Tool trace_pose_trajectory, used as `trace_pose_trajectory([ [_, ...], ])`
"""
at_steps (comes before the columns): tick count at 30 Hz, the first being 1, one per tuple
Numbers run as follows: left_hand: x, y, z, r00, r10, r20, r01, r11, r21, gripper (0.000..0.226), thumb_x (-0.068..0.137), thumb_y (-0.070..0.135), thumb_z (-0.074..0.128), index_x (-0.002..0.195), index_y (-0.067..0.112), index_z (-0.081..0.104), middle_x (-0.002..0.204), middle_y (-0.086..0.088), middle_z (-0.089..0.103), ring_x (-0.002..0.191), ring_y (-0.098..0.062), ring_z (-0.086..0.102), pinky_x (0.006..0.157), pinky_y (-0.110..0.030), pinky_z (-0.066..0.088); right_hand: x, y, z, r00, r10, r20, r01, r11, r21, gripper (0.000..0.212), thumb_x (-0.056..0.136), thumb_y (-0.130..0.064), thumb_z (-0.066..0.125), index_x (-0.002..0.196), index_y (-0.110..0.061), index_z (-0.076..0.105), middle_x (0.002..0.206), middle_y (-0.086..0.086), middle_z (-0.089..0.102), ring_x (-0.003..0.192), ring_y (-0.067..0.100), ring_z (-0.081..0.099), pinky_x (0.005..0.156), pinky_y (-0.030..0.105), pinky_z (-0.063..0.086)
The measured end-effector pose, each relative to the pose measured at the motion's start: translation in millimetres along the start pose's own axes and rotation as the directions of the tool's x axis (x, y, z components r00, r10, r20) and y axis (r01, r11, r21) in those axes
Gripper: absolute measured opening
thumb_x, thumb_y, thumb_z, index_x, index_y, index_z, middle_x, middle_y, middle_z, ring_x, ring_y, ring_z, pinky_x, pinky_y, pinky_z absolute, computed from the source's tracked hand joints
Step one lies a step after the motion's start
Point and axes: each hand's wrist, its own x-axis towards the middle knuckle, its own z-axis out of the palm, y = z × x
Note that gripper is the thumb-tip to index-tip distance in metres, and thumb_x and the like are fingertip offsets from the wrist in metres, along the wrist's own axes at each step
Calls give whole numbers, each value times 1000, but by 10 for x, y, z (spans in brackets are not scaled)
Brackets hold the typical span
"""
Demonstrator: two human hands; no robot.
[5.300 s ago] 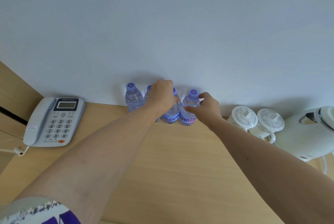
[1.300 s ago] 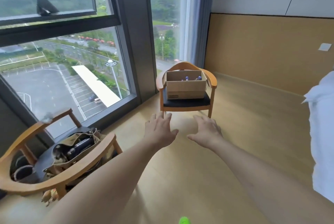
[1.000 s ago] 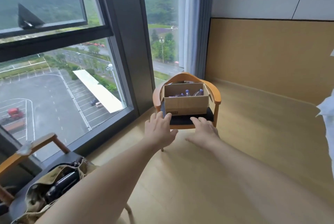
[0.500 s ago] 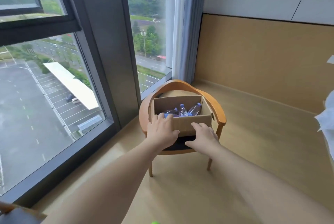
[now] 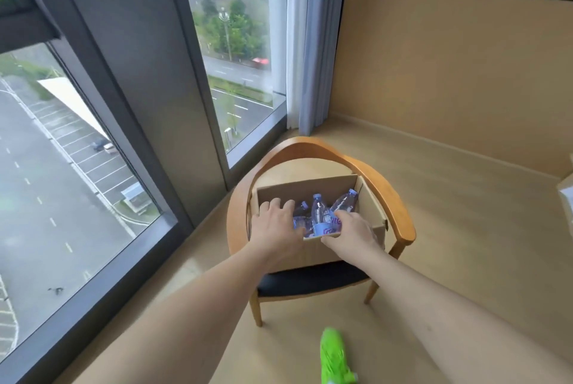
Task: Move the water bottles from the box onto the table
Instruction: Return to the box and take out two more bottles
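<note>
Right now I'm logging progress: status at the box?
Left hand and right hand open, reaching into cardboard box. Water bottles inside, ungripped. Nothing blocking.

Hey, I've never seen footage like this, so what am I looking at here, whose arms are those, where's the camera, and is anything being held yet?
There is no machine here: these are a person's two bare arms, filmed by a wide-angle camera worn on the head and looking down. In front of them a brown cardboard box sits on the black seat of a curved wooden armchair beside a tall window. Inside the box are clear plastic water bottles with blue caps. The left hand reaches into the box with its fingers spread, holding nothing. The right hand is at the box's near edge beside a bottle; I cannot tell if it grips one. The bright green shape at the bottom is blurred, perhaps a shoe.
</note>
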Motion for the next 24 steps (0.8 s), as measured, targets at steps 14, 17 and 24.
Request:
trace_pose_trajectory([
  [14,1851,-270,1154,906,-237,351,227,971,70,68,89,50,56,147,23,36,146,-5,41,136,-28,34,106,-46,37,2467,408,657,922,187,338,-220,973,63,78,84,-45,72,148,-17,38,145,10,48,128,30,50,95,38,45],
  [17,2078,-310,1463,868,-272,416,254,962,98,66,87,50,60,143,21,41,141,-6,44,134,-30,37,105,-47,40,2750,545,897,893,243,378,-293,953,79,77,82,-45,74,145,-17,39,140,12,51,123,31,54,81,33,43],
  [24,2324,-525,2159,817,-275,506,237,961,141,65,84,45,64,140,20,42,136,-6,49,134,-30,36,113,-54,27,3107,826,1623,837,351,420,-416,906,71,91,73,-46,82,142,-15,32,137,16,42,122,40,49,89,42,42],
])
